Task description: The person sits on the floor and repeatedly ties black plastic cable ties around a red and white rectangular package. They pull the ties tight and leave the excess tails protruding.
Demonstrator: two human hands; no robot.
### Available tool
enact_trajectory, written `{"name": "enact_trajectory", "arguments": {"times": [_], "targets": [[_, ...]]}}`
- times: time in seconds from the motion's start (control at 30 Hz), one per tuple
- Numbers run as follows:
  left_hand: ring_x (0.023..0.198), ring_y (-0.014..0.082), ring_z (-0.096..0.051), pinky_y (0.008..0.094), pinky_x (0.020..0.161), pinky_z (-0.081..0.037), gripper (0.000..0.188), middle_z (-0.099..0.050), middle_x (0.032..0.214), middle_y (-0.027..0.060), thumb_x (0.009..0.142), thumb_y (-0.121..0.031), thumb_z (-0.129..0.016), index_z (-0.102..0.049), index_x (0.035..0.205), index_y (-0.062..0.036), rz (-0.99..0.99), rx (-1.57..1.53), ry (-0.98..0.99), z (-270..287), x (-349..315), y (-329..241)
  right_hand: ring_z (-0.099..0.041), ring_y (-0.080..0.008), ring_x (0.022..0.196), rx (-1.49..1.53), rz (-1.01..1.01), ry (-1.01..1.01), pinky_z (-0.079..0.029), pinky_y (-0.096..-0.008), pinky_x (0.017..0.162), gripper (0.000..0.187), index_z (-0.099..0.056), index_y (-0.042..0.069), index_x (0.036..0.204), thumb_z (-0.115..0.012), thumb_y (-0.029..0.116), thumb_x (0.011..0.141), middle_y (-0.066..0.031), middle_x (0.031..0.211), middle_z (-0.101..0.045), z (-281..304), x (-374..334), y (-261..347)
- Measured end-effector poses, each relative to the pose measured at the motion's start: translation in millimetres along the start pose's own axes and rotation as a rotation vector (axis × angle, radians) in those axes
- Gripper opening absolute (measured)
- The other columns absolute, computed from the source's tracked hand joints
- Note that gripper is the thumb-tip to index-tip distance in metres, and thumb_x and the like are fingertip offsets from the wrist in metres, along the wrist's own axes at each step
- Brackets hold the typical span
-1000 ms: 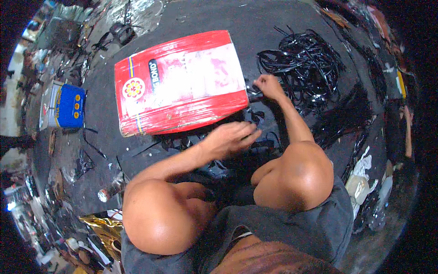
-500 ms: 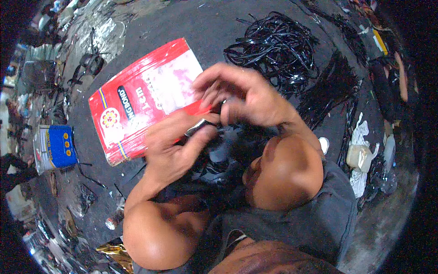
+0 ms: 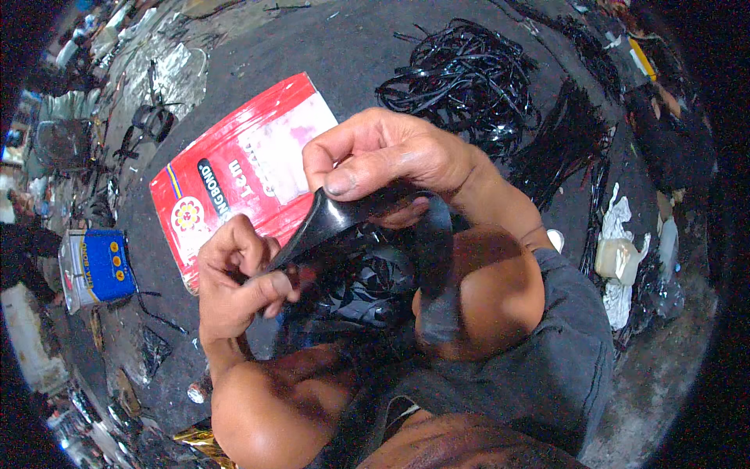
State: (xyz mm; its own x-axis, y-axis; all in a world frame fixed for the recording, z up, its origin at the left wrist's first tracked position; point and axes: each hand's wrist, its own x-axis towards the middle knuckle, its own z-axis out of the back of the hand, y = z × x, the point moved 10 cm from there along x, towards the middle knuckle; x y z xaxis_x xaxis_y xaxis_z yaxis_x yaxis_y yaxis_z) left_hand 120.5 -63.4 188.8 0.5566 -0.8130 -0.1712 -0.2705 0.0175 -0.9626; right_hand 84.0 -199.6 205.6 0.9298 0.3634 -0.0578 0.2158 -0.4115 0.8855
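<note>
A glossy black flat strip [image 3: 332,215], bent into a curve, spans the space between my hands above my knees. My left hand [image 3: 234,285] pinches its lower left end between thumb and curled fingers. Higher up and to the right, my right hand [image 3: 394,152] grips the strip with the thumb on top. Past the right hand, a blurred dark length hangs down by my right knee. Below the strip, a heap of black cut pieces [image 3: 371,281] lies between my legs. Just beyond my hands is a red and white printed panel [image 3: 250,168], partly covered by them.
A tangle of black strips [image 3: 469,78] lies at the far right, beside a dark bundle of thin strands [image 3: 566,141]. At left stands a blue and white container [image 3: 105,266]. A pale bottle-like container [image 3: 617,260] lies on white wrapping at right. Scrap litters the left side.
My hands were close together and blurred; now they are apart, with the black strip stretched between them. The left hand has moved left and nearer me.
</note>
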Motion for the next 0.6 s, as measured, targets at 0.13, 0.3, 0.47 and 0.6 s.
{"name": "enact_trajectory", "arguments": {"times": [0.13, 0.3, 0.47, 0.6], "targets": [[0.062, 0.004, -0.053, 0.0195, 0.054, -0.038, 0.031, -0.061, 0.075, -0.0032, 0.075, -0.015, -0.085, -0.06, 0.091, -0.0076, 0.046, 0.1, -0.146, 32.4, -10.6, 10.3, -0.052, -0.0089, 0.054, -0.206, -0.007, -0.125, -0.04, -0.0235, 0.049, 0.024, -0.062, 0.005, 0.104, -0.065, 0.026, 0.093, -0.001, 0.073, -0.062, 22.8, -3.9, 15.4], [0.062, 0.0051, -0.047, 0.024, 0.058, -0.035, 0.028, -0.053, 0.068, -0.0081, 0.083, -0.029, -0.077, -0.063, 0.078, -0.0056, 0.07, 0.494, -0.405, 166.3, -59.0, -9.5, -0.06, -0.0138, 0.097, -0.913, 0.225, -0.034, -0.05, -0.0324, 0.084, 0.043, -0.063, 0.002, 0.107, -0.085, 0.017, 0.073, -0.0042, 0.1, -0.066, 43.1, 10.3, 32.3], [0.063, 0.0051, -0.043, 0.0255, 0.057, -0.033, 0.029, -0.05, 0.067, -0.0077, 0.09, -0.025, -0.07, -0.058, 0.07, -0.0071, 0.103, 0.847, -0.574, 247.9, -62.3, -23.7, -0.055, -0.0045, 0.062, -1.052, 0.157, -0.198, -0.044, -0.0228, 0.054, 0.016, -0.067, 0.003, 0.09, -0.075, 0.017, 0.086, 0.0038, 0.075, -0.062, 72.6, 39.5, 13.6], [0.063, 0.0155, -0.058, 0.0307, 0.061, -0.044, 0.023, -0.058, 0.064, -0.0013, 0.087, -0.026, -0.071, -0.067, 0.073, -0.0081, 0.305, 1.153, -0.67, 316.5, -73.4, -6.3, -0.06, -0.0067, 0.059, -0.831, -0.063, -0.302, -0.05, -0.0258, 0.054, 0.027, -0.072, 0.002, 0.092, -0.068, 0.029, 0.094, -0.0023, 0.073, -0.069, 113.3, 61.2, -17.0]]}}
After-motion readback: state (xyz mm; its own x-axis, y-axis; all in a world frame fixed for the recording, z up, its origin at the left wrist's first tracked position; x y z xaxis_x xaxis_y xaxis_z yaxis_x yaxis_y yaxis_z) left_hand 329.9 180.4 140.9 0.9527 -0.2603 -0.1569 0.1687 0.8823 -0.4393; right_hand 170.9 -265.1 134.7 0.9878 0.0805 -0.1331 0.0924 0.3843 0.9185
